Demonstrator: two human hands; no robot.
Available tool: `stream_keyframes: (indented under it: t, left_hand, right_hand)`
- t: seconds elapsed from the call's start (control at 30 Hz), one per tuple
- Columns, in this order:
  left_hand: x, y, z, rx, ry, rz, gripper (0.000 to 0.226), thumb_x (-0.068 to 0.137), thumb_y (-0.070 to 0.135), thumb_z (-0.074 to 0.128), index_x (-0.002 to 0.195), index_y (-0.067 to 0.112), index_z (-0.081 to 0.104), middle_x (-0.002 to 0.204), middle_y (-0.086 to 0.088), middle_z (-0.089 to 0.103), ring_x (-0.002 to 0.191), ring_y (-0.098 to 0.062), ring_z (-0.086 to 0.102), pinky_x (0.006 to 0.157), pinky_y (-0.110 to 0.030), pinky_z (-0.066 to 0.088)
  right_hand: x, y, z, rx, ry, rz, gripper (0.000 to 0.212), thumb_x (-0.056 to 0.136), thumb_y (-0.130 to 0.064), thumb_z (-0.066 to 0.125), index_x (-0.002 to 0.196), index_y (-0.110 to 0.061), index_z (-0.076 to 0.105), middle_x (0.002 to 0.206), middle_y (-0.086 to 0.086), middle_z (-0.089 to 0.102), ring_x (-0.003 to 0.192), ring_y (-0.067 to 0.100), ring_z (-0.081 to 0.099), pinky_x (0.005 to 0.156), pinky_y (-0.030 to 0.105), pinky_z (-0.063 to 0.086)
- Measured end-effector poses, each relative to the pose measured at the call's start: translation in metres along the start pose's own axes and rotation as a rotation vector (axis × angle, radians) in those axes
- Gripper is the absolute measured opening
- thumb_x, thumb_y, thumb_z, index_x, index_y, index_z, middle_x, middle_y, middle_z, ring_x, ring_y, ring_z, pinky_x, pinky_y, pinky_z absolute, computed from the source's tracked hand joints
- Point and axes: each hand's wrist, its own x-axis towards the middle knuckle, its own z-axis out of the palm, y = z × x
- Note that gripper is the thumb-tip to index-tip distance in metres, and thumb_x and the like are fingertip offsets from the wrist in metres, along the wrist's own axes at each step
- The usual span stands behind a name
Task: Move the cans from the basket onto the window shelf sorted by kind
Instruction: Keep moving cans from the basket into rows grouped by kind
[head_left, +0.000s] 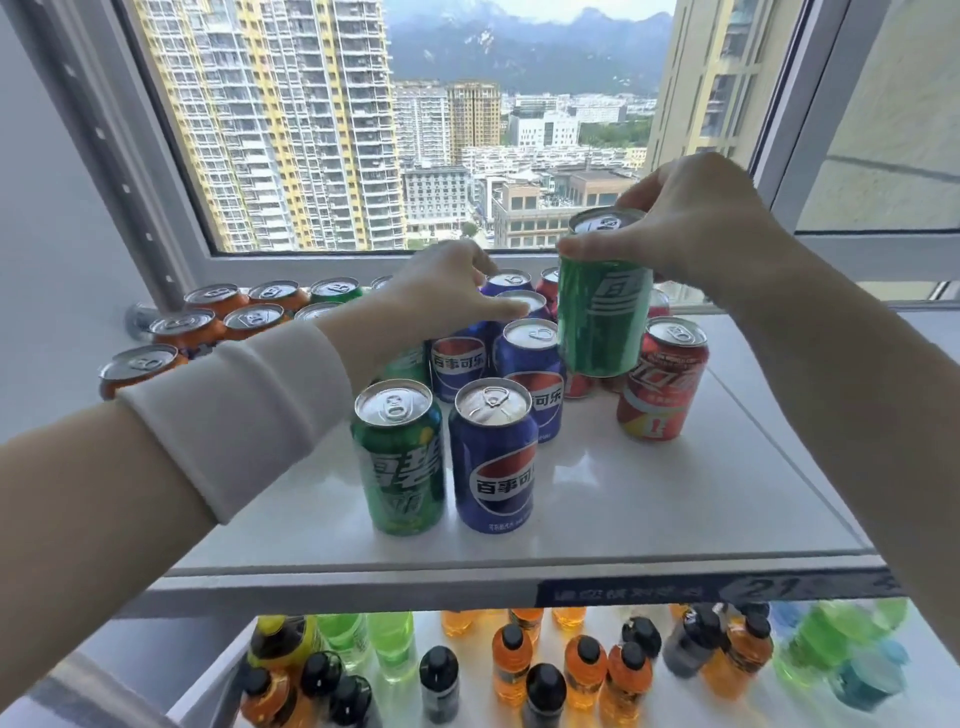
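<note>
My right hand (691, 223) grips a green can (602, 306) by its top rim and holds it in the air above the white window shelf (649, 499). My left hand (447, 291) reaches over the blue cans (530, 364) at the middle of the shelf, its thumb lying on a blue can's lid; its fingers are hidden behind the hand. A green can (400, 457) and a blue can (493, 462) stand side by side at the front. A red can (662, 379) stands to the right. Orange cans (218, 317) are grouped at the left by the window. No basket is in view.
The window frame (363, 265) runs close behind the cans. Below the shelf edge (467, 587), a lower shelf holds several orange, green and dark bottles (519, 665). Bare shelf surface shows at the front right.
</note>
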Motion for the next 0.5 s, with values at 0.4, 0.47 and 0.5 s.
stream_keyframes:
  t: [0.4,0.47,0.5]
  left_hand:
    - [-0.049,-0.079,-0.068,-0.094,0.215,-0.140,0.043,0.082,0.038,0.066,0.115,0.013,0.056,0.104,0.000,0.060,0.082,-0.007,0.054,0.059,-0.013,0.039]
    - [-0.057,-0.092,-0.069,-0.084,0.220,-0.161,0.043,0.082,0.039,0.066,0.115,0.013,0.057,0.105,0.000,0.061,0.089,-0.011,0.056,0.063,-0.013,0.039]
    - [-0.061,-0.099,-0.069,-0.087,0.223,-0.172,0.044,0.082,0.039,0.066,0.115,0.013,0.057,0.107,0.001,0.061,0.093,-0.012,0.057,0.064,-0.015,0.039]
  right_hand:
    - [0.008,-0.082,0.048,0.177,-0.160,-0.161,0.054,0.059,-0.046,0.079,0.088,-0.003,0.064,0.084,0.006,0.064,0.080,0.019,0.061,0.076,0.031,0.054]
    - [0.011,-0.087,0.072,0.202,-0.230,-0.131,0.054,0.059,-0.046,0.080,0.086,-0.002,0.065,0.086,0.009,0.067,0.082,0.021,0.064,0.078,0.034,0.056]
    - [0.013,-0.089,0.085,0.206,-0.263,-0.126,0.054,0.060,-0.047,0.080,0.086,-0.001,0.066,0.087,0.010,0.068,0.082,0.021,0.065,0.076,0.033,0.057]
